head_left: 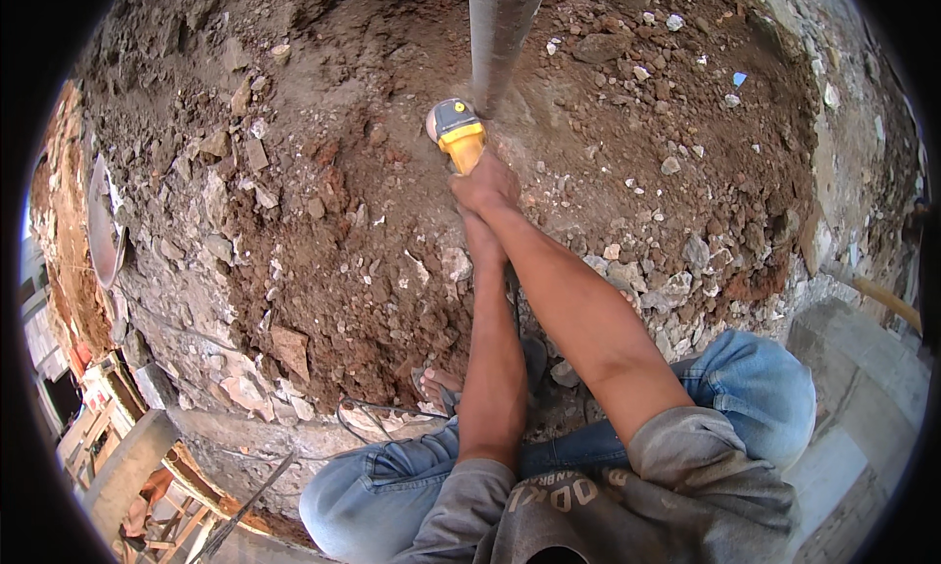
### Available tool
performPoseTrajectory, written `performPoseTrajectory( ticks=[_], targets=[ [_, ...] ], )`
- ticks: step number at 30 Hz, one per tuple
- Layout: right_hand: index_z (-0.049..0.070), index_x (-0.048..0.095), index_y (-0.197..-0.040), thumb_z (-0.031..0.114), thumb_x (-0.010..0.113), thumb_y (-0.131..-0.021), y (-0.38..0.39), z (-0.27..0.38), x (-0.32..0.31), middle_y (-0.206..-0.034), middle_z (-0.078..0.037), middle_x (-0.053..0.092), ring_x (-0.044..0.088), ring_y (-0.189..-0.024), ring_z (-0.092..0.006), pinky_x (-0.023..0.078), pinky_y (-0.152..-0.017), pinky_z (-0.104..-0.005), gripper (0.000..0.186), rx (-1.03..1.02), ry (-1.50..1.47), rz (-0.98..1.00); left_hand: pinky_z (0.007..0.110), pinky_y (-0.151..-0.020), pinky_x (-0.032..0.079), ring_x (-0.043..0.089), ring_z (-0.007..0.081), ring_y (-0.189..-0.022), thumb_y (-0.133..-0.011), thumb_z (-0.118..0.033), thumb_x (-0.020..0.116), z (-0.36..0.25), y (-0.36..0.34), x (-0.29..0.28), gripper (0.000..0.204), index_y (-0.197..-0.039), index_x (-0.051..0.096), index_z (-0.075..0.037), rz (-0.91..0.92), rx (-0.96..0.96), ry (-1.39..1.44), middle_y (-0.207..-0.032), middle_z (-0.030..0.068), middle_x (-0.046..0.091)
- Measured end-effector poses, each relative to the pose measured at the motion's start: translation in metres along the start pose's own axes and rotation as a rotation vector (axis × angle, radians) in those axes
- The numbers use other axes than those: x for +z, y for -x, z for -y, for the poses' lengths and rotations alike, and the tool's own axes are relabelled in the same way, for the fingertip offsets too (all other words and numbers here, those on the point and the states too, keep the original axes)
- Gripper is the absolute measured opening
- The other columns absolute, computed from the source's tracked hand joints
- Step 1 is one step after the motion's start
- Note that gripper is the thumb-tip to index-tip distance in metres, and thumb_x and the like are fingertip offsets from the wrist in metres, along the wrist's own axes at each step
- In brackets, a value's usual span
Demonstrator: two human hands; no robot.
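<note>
Head view, from my end of the link. The yellow-and-grey power tool (pixel 459 138) lay straight beyond the hands, low over the dirt (pixel 372 162). Its long axis ran away from the body, leaning slightly left toward the head, with a pale rounded edge showing on the head's left side. The grey pole (pixel 498 40) rose just right of the head; I could not settle whether the two touched. The right hand (pixel 490 182) was the nearer to the pole and to the tool's head.

Hands: the right was closed around the yellow body, fingers wrapped. The left (pixel 474 223) sat beneath and behind the right wrist, mostly covered, so I could not make out its grip or how far its fingers were curled. The forearms converged toward the tool, the right passing over the left near the wrist.

Materials: the tool's casing looked like smooth plastic, dark at the head, bright yellow along the narrower body. The pole read as a dull, scuffed cylinder, probably metal. Dirt was brown and crumbly, reddish in patches, with jagged pale stones (pixel 671 288) strewn through it. A flat, angular tan fragment (pixel 290 351) lay to the left. Bent knees in faded jeans (pixel 755 397) flanked the forearms; grey blocks (pixel 853 388) stood at right, straight-edged but bowed by the lens.
</note>
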State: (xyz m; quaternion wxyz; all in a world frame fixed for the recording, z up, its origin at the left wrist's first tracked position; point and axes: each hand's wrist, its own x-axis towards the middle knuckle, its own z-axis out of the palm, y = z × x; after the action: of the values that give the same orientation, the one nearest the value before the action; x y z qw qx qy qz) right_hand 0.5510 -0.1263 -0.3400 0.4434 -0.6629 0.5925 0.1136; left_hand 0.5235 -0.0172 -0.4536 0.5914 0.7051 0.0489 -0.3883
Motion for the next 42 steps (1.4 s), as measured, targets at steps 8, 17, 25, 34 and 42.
performPoseTrajectory(
  ticks=[8, 17, 25, 34, 42],
  targets=[
    [0.002, 0.042, -0.135, 0.029, 0.078, -0.076, -0.003, 0.004, 0.001, -0.120, -0.024, 0.066, 0.064, -0.116, -0.0385, 0.048, -0.103, -0.0449, 0.074, 0.034, 0.006, -0.006, 0.032, -0.088, 0.049, 0.055, 0.0168, -0.107, -0.106, -0.041, 0.045, 0.000, -0.003, 0.002, 0.050, -0.141, 0.042, -0.005, 0.089, 0.065, 0.112, -0.121, 0.0079, 0.055],
    [0.004, 0.049, -0.132, 0.035, 0.076, -0.074, -0.008, -0.002, 0.007, -0.124, -0.024, 0.064, 0.062, -0.118, -0.0393, 0.048, -0.101, -0.0463, 0.071, 0.027, 0.002, -0.041, 0.038, -0.103, 0.042, 0.053, 0.0257, -0.122, -0.096, -0.046, 0.058, -0.018, 0.009, 0.004, 0.069, -0.145, 0.038, -0.002, 0.128, 0.058, -0.098, -0.134, 0.0185, 0.055],
    [0.003, 0.050, -0.131, 0.034, 0.077, -0.074, 0.000, 0.003, 0.007, -0.122, -0.023, 0.065, 0.063, -0.117, -0.0393, 0.049, -0.100, -0.0474, 0.070, 0.009, -0.030, -0.052, 0.034, -0.088, 0.051, 0.056, 0.0168, -0.107, -0.105, -0.038, 0.047, 0.013, -0.017, -0.013, 0.050, -0.139, 0.044, -0.002, 0.095, 0.092, 0.046, -0.122, 0.0103, 0.056],
    [0.004, 0.051, -0.130, 0.034, 0.077, -0.075, -0.012, -0.001, 0.010, -0.118, -0.023, 0.067, 0.064, -0.114, -0.0384, 0.049, -0.100, -0.0458, 0.068, 0.026, -0.043, -0.054, 0.033, -0.095, 0.046, 0.053, 0.0184, -0.114, -0.104, -0.041, 0.049, -0.011, -0.006, 0.002, 0.055, -0.143, 0.040, -0.004, 0.134, 0.008, 0.101, -0.128, 0.0112, 0.053],
    [-0.001, 0.043, -0.132, 0.025, 0.076, -0.077, -0.008, 0.008, 0.010, -0.121, -0.025, 0.065, 0.063, -0.116, -0.0384, 0.048, -0.101, -0.0452, 0.069, -0.012, -0.067, -0.029, 0.033, -0.087, 0.047, 0.055, 0.0199, -0.104, -0.103, -0.041, 0.049, -0.013, -0.013, -0.007, 0.055, -0.142, 0.038, -0.004, 0.163, 0.021, 0.074, -0.123, 0.0116, 0.054]
  ],
)
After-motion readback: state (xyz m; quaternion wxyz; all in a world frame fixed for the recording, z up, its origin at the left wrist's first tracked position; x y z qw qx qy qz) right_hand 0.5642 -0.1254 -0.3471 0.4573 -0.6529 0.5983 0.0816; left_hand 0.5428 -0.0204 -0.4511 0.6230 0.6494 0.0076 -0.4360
